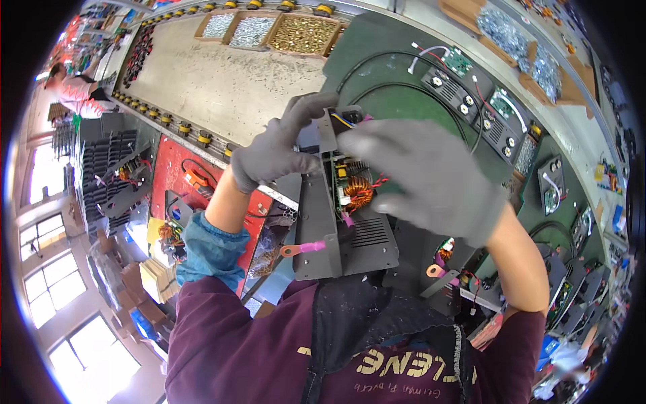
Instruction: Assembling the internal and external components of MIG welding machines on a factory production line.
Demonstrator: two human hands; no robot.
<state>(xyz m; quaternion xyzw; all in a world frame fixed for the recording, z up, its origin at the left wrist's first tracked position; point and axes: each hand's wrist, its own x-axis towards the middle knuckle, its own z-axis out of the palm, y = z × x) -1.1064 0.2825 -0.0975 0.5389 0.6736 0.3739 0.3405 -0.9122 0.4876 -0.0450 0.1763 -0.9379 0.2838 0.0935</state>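
Observation:
A black metal housing (313, 222) stands in front of my chest, with a slotted vent plate (370, 232) at its lower right. Inside it, a copper-wound ring coil (358, 193) sits among circuit parts and wires. My gloved left hand (279, 145) curls its fingers and thumb about the housing's upper left edge. Over the housing's right side, my gloved right hand (431, 175) is smeared by motion, fingertips near the upper edge; whether they hold anything is unclear. A copper ring terminal with a pink sleeve (303, 248) sticks out at the lower left.
Screw trays (252, 30) stand at the back of the bench. On the green mat (377, 47) lie black cables and panels with circuit boards (464, 97). An orange tool (197, 180) rests on the red surface at left. Another person (77, 91) is at far left.

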